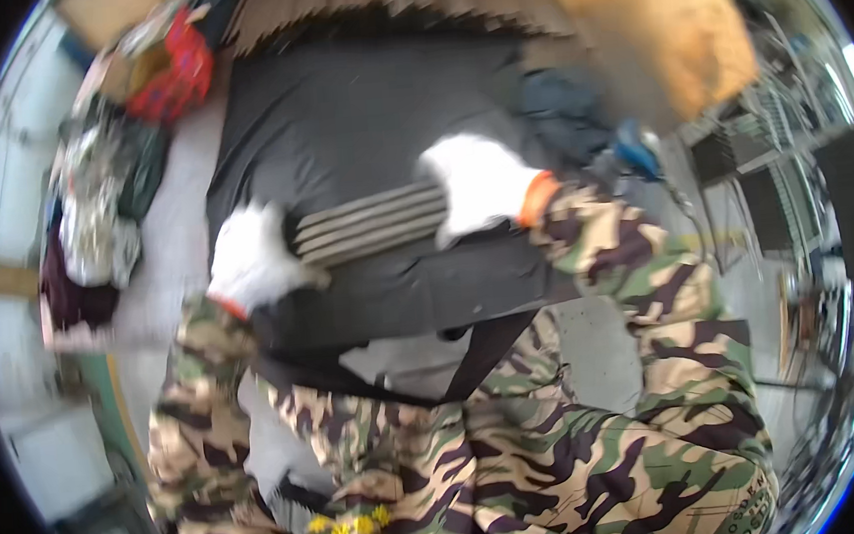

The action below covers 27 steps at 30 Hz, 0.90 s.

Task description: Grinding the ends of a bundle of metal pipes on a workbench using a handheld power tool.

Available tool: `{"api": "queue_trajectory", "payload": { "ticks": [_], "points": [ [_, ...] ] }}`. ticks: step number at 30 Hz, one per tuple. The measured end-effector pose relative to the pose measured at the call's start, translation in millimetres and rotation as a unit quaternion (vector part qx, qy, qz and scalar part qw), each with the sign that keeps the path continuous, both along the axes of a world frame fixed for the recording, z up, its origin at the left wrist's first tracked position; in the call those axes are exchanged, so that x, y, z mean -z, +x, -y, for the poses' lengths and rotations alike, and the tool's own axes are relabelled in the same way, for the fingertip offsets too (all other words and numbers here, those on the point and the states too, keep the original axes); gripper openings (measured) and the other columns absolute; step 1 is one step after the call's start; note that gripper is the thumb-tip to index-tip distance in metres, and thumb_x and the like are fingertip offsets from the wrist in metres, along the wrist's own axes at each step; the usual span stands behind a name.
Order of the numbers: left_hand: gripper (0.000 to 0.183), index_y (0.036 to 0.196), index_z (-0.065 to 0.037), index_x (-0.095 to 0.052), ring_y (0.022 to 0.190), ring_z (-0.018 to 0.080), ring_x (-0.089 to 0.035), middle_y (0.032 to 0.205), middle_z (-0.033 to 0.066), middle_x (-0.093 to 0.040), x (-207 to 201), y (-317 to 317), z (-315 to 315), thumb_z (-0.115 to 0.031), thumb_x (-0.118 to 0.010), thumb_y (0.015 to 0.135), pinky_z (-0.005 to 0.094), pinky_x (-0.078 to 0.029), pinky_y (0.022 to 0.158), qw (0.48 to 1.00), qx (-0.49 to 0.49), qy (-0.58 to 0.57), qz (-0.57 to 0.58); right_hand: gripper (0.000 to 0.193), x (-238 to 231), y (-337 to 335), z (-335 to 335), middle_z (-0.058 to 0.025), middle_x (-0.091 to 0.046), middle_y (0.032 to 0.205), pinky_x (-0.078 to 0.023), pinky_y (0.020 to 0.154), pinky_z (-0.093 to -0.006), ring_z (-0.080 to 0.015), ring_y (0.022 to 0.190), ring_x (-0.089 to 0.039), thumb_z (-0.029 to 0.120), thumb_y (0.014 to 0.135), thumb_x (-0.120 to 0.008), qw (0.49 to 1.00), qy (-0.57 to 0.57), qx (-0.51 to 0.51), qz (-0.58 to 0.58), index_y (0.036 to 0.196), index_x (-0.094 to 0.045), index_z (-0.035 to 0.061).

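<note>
I see a stack of flat grey ridged strips (372, 224) lying on a dark grey sheet-covered table (355, 112), held between both white-gloved hands. My left hand (251, 261) grips its left end; my right hand (476, 183) clasps its right end, though motion blur hides the fingers. Red cloth (176, 71) lies far left.

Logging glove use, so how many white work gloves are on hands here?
2. One white work glove grips the left end of the grey slat bundle; the other, orange-cuffed, grips its right end. None elsewhere in view.
</note>
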<state>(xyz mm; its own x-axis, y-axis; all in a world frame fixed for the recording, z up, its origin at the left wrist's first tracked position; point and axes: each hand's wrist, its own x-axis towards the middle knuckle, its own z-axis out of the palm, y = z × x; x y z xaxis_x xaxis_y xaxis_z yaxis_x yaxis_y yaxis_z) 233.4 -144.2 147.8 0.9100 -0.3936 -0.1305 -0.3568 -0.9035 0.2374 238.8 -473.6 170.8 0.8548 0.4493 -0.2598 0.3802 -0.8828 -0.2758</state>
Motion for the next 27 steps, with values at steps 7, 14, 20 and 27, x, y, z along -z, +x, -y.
{"api": "queue_trajectory", "payload": {
  "ticks": [7,14,20,27],
  "points": [
    [0.07,0.097,0.002,-0.074,0.098,0.0434,-0.073,0.101,0.0235,-0.075,22.1,-34.9,-19.6,-0.05,-0.102,0.058,0.051,-0.06,0.09,0.999,-0.042,0.018,-0.027,0.032,50.9,-21.6,-17.8,-0.0191,-0.078,0.086,-0.062,0.079,-0.0524,-0.0429,0.086,-0.076,0.021,0.064,-0.077,0.994,0.086,-0.033,0.058,0.093,-0.082,0.008],
    [0.072,0.097,0.002,-0.078,0.091,0.0438,-0.077,0.092,0.0255,-0.078,-4.5,-26.6,-15.8,-0.058,-0.093,0.062,0.049,-0.061,0.086,0.994,-0.026,0.078,-0.075,0.03,29.7,-26.0,-38.2,-0.0164,-0.08,0.089,-0.063,0.076,-0.0471,-0.0367,0.087,-0.08,0.016,0.065,-0.079,0.998,0.01,-0.046,0.044,0.093,-0.082,0.0072],
    [0.063,0.1,0.0,-0.08,0.095,0.0425,-0.077,0.093,0.0261,-0.078,-9.8,-36.3,-0.5,-0.052,-0.088,0.066,0.0495,-0.061,0.089,0.992,-0.021,0.103,-0.072,0.027,23.1,-43.1,-33.1,-0.0155,-0.08,0.09,-0.062,0.074,-0.0487,-0.0357,0.084,-0.08,0.017,0.075,-0.077,0.994,0.018,-0.042,0.095,0.101,-0.079,0.0074],
    [0.049,0.102,0.0,-0.074,0.096,0.0425,-0.078,0.098,0.0253,-0.079,-3.6,-65.5,7.2,-0.034,-0.087,0.069,0.0499,-0.063,0.089,0.996,-0.008,0.094,-0.004,0.022,25.0,-57.0,-29.8,-0.0158,-0.08,0.092,-0.063,0.074,-0.0492,-0.0351,0.086,-0.08,0.014,0.082,-0.075,0.985,0.023,-0.076,0.151,0.102,-0.075,0.0061]
  ]
}}
